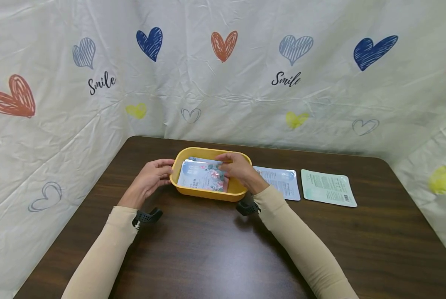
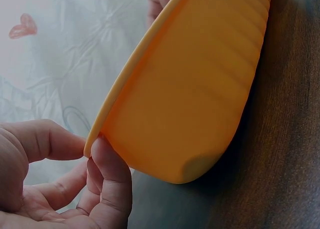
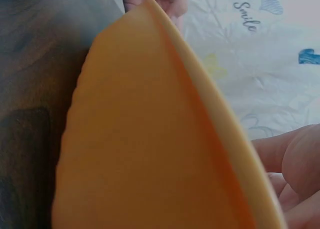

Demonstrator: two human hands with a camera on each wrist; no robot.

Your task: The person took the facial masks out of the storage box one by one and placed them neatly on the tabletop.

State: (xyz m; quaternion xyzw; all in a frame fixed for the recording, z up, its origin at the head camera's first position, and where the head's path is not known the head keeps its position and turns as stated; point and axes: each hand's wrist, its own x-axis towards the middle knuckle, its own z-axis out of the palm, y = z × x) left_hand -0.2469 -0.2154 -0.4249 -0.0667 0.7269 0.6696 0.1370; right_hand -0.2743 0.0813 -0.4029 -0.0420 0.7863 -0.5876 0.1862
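My left hand (image 1: 152, 178) pinches the left end of a yellow plastic basket (image 1: 208, 194), thumb inside the rim and fingers outside, as the left wrist view shows. In the basket lies a small stack of flat sheet mask packets. The top packet (image 1: 194, 176) is pale blue with pink flowers, and a pinkish edge shows under its right end. My right hand (image 1: 239, 169) reaches over the basket's right side, its fingertips overlapping the top packet's right end. In the right wrist view the basket wall hides these fingertips, so I cannot tell whether they grip the packet.
Right of the basket a pale blue packet (image 1: 283, 182) lies flat, partly behind my right forearm. Further right is a pale green packet (image 1: 328, 187). The dark wooden table (image 1: 223, 249) ends at a white cloth backdrop (image 1: 245, 104) printed with hearts.
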